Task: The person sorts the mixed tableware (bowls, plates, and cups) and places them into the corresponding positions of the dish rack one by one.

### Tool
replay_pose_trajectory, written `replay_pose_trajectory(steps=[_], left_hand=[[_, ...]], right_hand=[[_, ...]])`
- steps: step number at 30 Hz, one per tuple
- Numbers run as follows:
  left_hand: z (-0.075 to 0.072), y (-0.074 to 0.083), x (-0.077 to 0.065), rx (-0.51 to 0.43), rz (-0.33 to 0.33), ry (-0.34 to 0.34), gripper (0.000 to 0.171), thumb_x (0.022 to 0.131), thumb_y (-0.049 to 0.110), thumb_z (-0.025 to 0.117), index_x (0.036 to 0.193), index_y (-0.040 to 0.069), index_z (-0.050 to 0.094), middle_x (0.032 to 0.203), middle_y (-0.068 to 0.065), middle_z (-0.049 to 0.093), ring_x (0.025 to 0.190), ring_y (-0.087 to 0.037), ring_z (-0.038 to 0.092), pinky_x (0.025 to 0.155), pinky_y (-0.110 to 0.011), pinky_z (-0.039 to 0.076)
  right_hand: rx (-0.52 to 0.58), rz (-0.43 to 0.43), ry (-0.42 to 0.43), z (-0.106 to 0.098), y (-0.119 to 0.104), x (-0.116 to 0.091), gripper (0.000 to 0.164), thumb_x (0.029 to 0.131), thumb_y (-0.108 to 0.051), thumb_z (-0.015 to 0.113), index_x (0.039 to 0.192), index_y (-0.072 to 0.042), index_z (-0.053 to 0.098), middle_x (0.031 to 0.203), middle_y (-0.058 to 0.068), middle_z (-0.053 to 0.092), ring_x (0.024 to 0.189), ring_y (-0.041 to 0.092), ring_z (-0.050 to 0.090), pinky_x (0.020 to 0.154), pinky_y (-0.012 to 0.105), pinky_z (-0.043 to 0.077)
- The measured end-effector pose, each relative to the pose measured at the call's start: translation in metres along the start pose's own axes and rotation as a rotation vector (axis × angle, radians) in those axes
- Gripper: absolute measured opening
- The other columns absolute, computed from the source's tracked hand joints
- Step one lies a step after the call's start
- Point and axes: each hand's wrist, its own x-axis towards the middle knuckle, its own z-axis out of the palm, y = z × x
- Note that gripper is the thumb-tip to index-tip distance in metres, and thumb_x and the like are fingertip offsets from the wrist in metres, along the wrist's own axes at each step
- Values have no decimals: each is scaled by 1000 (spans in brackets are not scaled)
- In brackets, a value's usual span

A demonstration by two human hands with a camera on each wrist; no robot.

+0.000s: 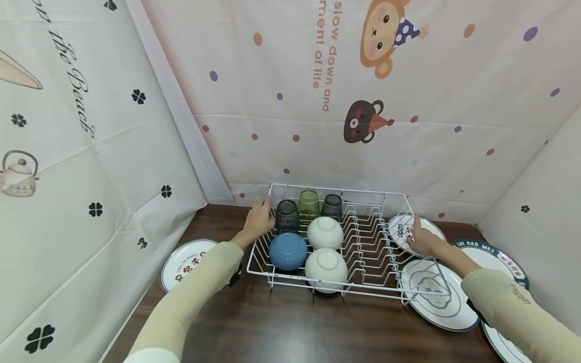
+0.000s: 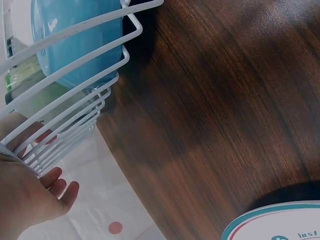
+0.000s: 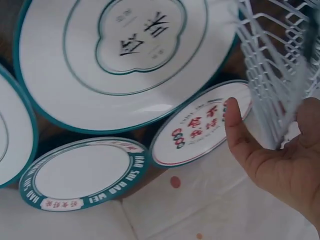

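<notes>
A white wire dish rack (image 1: pixel 363 252) stands at the back of the brown table. My left hand (image 1: pixel 259 220) grips its left side wires, and in the left wrist view the fingers wrap around the rim. On the right side, my right hand (image 1: pixel 422 239) holds the opposite wires, with the rack's edge between thumb and fingers in the right wrist view. Inside the rack's left half sit a dark glass (image 1: pixel 287 216), a green glass (image 1: pixel 308 204) and a second dark glass (image 1: pixel 332 206), upside down. In front of them are a blue bowl (image 1: pixel 288 251) and two white bowls (image 1: pixel 326 269), also inverted.
A small white plate (image 1: pixel 186 262) lies left of the rack. To the right are a large white plate (image 1: pixel 438 297), a teal-rimmed plate (image 1: pixel 492 259) and a small printed plate (image 1: pixel 424 229). Patterned sheets hang behind and on both sides.
</notes>
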Motion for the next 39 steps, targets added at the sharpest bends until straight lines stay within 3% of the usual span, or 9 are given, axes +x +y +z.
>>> replay_pose_trajectory(steps=[3, 7, 10, 14, 27, 32, 37, 39], left_hand=[[0, -1, -1, -9, -2, -15, 72, 93, 7, 63, 156, -4, 31, 148, -31, 48, 138, -45, 46, 109, -57, 44], [-1, -2, -5, -27, -7, -25, 73, 93, 7, 64, 157, -4, 31, 150, -30, 47, 139, -45, 45, 112, -57, 42], [-2, -3, -9, -33, -12, -19, 73, 93, 7, 64, 157, -3, 31, 151, -29, 47, 140, -45, 44, 112, -57, 42], [-2, -7, -14, -31, -18, -18, 73, 93, 7, 63, 157, -4, 30, 151, -29, 47, 139, -45, 45, 112, -58, 42], [2, -6, -10, -78, 2, 34, 70, 93, 8, 64, 156, -4, 34, 146, -31, 51, 135, -46, 48, 107, -59, 45], [1, -2, -7, -112, 43, 65, 59, 98, 13, 59, 152, -5, 41, 139, -32, 56, 130, -48, 52, 100, -61, 48], [-14, -11, 0, -148, 52, -7, 52, 107, 24, 40, 149, -6, 45, 144, -33, 54, 133, -52, 50, 104, -67, 44], [-29, -22, 2, -87, 28, -79, 52, 108, 26, 36, 150, -2, 46, 148, -30, 51, 136, -51, 49, 106, -67, 43]], right_hand=[[-30, -54, 91, 12, 7, -1, 84, 99, -6, 45, 140, 30, -19, 98, 45, 62, 83, 49, 68, 77, 57, 56], [13, -94, 216, 29, 12, -5, 80, 99, -4, 47, 144, 28, -10, 71, 21, 63, 60, 29, 61, 58, 45, 51], [61, -97, 283, 39, 11, -6, 78, 98, -4, 48, 147, 26, -4, 68, 12, 61, 56, 20, 55, 54, 38, 45], [91, -86, 326, 46, 8, -7, 76, 96, -2, 49, 148, 26, 1, 69, 12, 62, 56, 19, 55, 54, 36, 45], [68, -37, 356, 38, 8, -8, 74, 95, -3, 50, 149, 23, 6, 67, 15, 62, 54, 21, 55, 51, 36, 44], [63, -19, 351, 39, 13, -11, 75, 95, -4, 49, 150, 23, 4, 64, 11, 59, 53, 19, 52, 51, 34, 41], [73, -19, 356, 43, 20, -15, 76, 95, -3, 48, 149, 24, 3, 61, 9, 57, 51, 18, 49, 50, 33, 38], [75, -28, 362, 45, 23, -16, 76, 95, -3, 49, 149, 24, 4, 61, 10, 57, 50, 18, 50, 48, 33, 39]])
